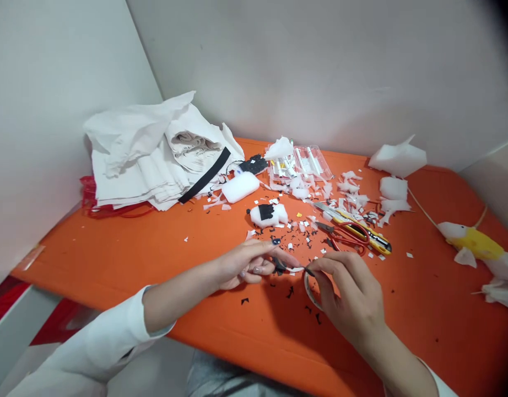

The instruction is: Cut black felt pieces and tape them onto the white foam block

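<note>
Several white pens [313, 160] lie in an open clear case [327, 170] at the upper middle of the frame; a crumpled white scrap [279, 148] covers part of its left section. Below and right of centre, above the orange table [113, 259], the right hand [355, 295] pinches the end of a thin strip [295, 269], with a white ring [311, 292] beside its thumb. The left hand [254, 262] touches the strip's other end, fingers bent; whether it grips, I cannot tell.

Left hand [254, 262] extends toward the pinching right hand [355, 292].
</note>
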{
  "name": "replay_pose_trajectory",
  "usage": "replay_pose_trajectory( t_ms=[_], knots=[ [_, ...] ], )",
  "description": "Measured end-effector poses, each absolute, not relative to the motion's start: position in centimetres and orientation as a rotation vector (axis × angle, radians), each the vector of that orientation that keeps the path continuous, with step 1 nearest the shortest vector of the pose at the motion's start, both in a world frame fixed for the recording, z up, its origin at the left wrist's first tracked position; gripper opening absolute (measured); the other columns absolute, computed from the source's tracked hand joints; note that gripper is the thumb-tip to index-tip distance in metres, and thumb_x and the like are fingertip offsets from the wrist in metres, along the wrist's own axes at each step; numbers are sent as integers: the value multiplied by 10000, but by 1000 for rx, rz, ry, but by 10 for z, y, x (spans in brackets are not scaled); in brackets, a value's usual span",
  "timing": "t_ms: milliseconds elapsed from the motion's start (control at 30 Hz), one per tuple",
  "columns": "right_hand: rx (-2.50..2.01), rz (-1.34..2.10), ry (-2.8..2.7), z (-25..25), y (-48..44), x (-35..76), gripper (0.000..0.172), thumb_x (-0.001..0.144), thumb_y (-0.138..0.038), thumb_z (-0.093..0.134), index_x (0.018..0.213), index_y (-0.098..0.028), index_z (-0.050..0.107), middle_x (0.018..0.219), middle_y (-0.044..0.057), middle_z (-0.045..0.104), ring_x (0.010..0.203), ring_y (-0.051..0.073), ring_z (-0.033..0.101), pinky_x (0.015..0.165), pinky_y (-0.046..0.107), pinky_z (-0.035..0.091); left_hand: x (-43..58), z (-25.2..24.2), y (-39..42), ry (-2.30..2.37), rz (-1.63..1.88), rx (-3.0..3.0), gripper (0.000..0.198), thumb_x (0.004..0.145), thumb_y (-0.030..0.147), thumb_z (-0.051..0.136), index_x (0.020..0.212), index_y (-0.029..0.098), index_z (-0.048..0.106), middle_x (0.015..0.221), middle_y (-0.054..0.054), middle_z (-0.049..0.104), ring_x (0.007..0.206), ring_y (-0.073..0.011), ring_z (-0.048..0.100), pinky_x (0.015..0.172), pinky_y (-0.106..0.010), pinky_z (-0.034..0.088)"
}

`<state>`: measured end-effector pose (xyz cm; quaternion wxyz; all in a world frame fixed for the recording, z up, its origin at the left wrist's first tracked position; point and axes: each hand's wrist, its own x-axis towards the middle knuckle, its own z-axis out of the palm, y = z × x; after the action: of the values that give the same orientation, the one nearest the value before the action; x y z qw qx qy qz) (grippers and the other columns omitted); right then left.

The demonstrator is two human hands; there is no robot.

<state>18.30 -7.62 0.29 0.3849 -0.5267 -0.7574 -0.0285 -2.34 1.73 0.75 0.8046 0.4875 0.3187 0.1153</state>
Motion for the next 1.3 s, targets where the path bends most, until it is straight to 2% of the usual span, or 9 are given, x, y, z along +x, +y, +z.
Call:
replay_pose_trajectory(
  t_ms=[100, 167, 233, 300, 400, 467, 667, 900, 1300],
  knots=[
    [-1387, 214, -1728, 5, -74, 185, 120, 890, -116, 546, 889, -232, 575, 836, 46, 574, 773, 185, 540, 647, 304, 425, -27, 8, 30, 868, 558, 1471, 402, 922, 462, 457, 1036, 143, 674, 835, -51, 573, 518, -70, 317, 424, -181, 275],
    [-1421, 452, -1581, 4, -72, 186, 78, 907, -181, 548, 855, -231, 576, 831, 36, 565, 768, 181, 530, 643, 298, 421, -29, 4, 43, 1121, 819, 1928, 322, 873, 368, 575, 1132, 182, 621, 1065, -78, 584, 811, -145, 509, 689, -258, 469],
    [-1427, 665, -1476, 3, -71, 186, 91, 916, -246, 553, 834, -229, 586, 826, 28, 561, 762, 176, 526, 656, 296, 421, -29, -3, 56, 1302, 827, 2234, 527, 819, 337, 644, 1306, 188, 508, 1287, -115, 509, 1146, -262, 455, 963, -417, 436],
    [-1420, 801, -1413, 2, -70, 185, 116, 910, -295, 570, 822, -227, 607, 842, 28, 552, 781, 176, 525, 693, 301, 425, -28, -11, 68, 1361, 688, 2410, 654, 749, 370, 720, 1326, 168, 490, 1336, -137, 476, 1223, -329, 394, 1052, -518, 353],
    [-1415, 890, -1347, 0, -68, 185, 141, 885, -344, 610, 812, -228, 643, 894, 36, 529, 820, 178, 518, 731, 308, 431, -25, -16, 74, 1388, 629, 2504, 515, 734, 355, 738, 1188, 169, 578, 1288, -128, 507, 1162, -332, 430, 1016, -520, 380],
    [-1409, 922, -1285, 0, -67, 186, 143, 870, -359, 630, 816, -231, 659, 921, 38, 514, 842, 179, 520, 730, 304, 438, -23, -13, 69, 1349, 733, 2513, 487, 755, 317, 727, 1179, 158, 546, 1227, -125, 540, 1139, -308, 455, 1000, -491, 397],
    [-1428, 918, -1161, 3, -64, 187, 126, 839, -365, 669, 830, -241, 683, 960, 36, 506, 895, 180, 535, 747, 297, 465, -18, -1, 32, 908, 870, 2616, 558, 810, 275, 714, 1285, 201, 432, 1154, -102, 573, 1064, -245, 549, 900, -386, 476],
    [-1491, 858, -1186, 5, -64, 186, 122, 847, -350, 665, 841, -231, 688, 950, 35, 506, 875, 169, 541, 724, 295, 480, -17, -4, 23, 684, 1048, 2584, 587, 780, 215, 738, 1272, 205, 417, 1164, -117, 602, 1063, -240, 574, 908, -395, 488],
    [-1505, 811, -1286, 5, -63, 183, 101, 853, -318, 648, 825, -230, 690, 937, 45, 502, 917, 183, 519, 728, 290, 486, -19, -5, 21, 599, 1095, 2676, 530, 833, 340, 693, 1274, 197, 437, 1143, -150, 618, 1039, -257, 598, 853, -392, 481]
  ],
)
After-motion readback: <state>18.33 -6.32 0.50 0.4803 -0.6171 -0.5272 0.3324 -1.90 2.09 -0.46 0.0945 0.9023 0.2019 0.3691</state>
